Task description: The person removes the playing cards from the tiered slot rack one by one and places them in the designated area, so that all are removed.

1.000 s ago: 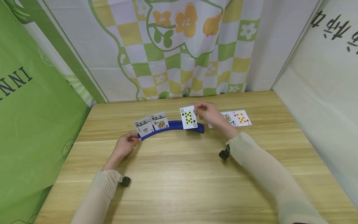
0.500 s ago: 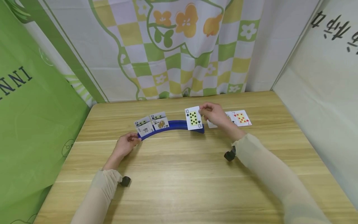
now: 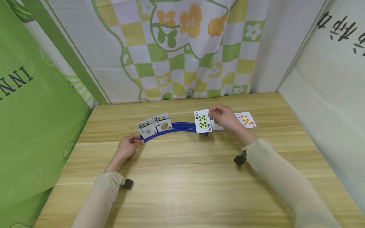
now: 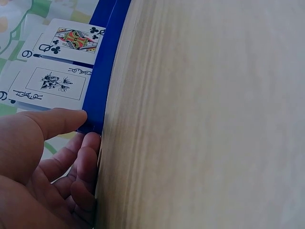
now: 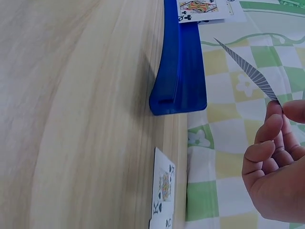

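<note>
In the head view, a curved blue card holder stands on the table. My left hand grips its left end between thumb and fingers. A joker and a queen of clubs stand side by side in its front slot, with two more cards partly hidden behind them. My right hand pinches the right edge of a ten of spades, face toward me, over the holder's right end. From the right wrist, the card appears nearly edge-on with its striped back showing, raised apart from the holder.
Right of the holder, a seven of hearts lies face up at the end of a row, partly covered by my right hand in the head view. A king of spades lies in that row. A patterned curtain hangs behind the wooden table.
My right hand has carried the ten of spades rightward along the holder, from right of its middle to its right end. The left hand and the standing cards have stayed in place.
</note>
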The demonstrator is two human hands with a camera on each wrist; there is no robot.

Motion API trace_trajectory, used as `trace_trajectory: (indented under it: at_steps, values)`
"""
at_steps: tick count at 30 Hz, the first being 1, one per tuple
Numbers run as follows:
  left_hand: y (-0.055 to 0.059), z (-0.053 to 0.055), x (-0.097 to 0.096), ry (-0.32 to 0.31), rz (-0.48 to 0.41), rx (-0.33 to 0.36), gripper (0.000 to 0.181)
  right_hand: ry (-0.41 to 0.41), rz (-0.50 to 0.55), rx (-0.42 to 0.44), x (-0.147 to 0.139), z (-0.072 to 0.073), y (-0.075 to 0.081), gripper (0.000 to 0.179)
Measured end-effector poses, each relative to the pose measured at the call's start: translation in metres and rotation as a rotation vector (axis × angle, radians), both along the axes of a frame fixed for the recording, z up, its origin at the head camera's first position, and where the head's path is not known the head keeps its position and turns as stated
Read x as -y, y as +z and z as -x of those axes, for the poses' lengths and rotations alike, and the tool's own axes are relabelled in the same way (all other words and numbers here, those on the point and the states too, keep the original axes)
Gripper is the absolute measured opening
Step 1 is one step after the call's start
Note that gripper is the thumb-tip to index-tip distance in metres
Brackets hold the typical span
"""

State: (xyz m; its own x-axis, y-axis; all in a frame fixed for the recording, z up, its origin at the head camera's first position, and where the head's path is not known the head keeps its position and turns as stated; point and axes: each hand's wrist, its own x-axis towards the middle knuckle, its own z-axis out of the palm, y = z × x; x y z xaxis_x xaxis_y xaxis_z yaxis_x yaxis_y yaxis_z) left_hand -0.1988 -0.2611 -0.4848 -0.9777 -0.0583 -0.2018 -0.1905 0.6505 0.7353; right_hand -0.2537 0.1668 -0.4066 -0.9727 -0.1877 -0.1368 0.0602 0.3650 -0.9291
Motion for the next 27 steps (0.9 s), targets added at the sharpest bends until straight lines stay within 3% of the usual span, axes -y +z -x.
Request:
trace_trajectory:
  at_steps: [27]
  values:
    - [-0.002, 0.0, 0.001, -0.005, -0.018, -0.006, 0.035, -0.041, -0.152, -0.021, -0.035, -0.012, -0.005, 0.027]
